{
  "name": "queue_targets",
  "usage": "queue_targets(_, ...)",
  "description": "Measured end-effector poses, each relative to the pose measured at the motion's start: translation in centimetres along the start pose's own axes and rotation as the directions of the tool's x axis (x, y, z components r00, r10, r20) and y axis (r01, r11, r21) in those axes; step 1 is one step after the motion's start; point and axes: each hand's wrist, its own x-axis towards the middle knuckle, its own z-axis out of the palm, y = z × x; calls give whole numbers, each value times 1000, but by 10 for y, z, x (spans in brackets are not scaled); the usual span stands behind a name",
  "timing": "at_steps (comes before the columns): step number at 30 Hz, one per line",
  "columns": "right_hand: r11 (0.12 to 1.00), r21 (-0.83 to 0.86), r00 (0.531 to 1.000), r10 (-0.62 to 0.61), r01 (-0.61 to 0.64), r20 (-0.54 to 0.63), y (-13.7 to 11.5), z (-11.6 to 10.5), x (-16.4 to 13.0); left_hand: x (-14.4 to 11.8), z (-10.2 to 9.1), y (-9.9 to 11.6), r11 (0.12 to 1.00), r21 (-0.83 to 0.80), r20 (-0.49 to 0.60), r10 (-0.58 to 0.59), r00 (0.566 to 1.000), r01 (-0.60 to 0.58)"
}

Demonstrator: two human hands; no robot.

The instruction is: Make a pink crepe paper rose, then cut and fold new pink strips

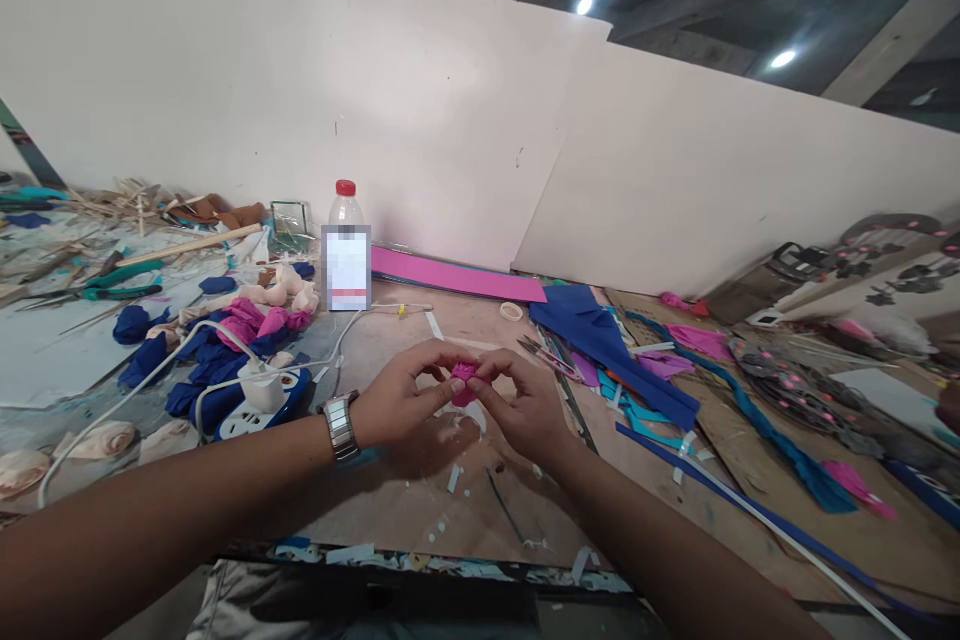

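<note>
A white partition wall [450, 90] runs behind a brown table [390, 510] littered with foam scraps. On the right, blue foam sheet [600, 340] lies spread across the table, with a flat pink foam sheet [457, 275] against the wall beyond it. At far centre, a plastic bottle [346, 250] with a red cap stands upright. To its left lies a heap of blue and pink foam flowers [225, 340], and near them a white charger [262, 388] sits plugged into a blue-and-white power strip [259, 410].

The left hand [397, 400], with a metal wristwatch [340, 427] on its wrist, and the right hand [525, 405] meet at near centre, above the table. Between them is a small pink foam flower [463, 382]. The grip of each hand is closed on the flower: thumb and fingertips of both hands pinch it from opposite sides. White paper bits [455, 478] lie on the table just near of the hands.
</note>
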Motion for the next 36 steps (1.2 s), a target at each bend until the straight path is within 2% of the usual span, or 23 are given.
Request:
queue_targets(7,1000,-12,1000,-12,12,1,-1,-1,-1,0,0,0,999,1,-41,-33,999,33)
queue_targets(12,1000,-29,1000,-6,6,-12,-2,-1,1,0,1,-2,995,3,-80,-98,992,99)
queue_targets(20,998,-56,1000,-14,14,15,-4,-2,2,1,1,2,998,-4,-33,-69,997,69)
queue_targets(27,996,-69,998,-60,60,9,-4,-2,2,-1,-1,0,990,-128,47,-54,997,60)
queue_targets(31,992,-92,996,-85,86,18,-3,-3,1,0,-1,-7,972,-197,9,-126,992,125)
queue_targets(36,991,-81,994,-103,104,25,-2,-2,0,1,-1,-8,976,-165,-14,-145,989,140)
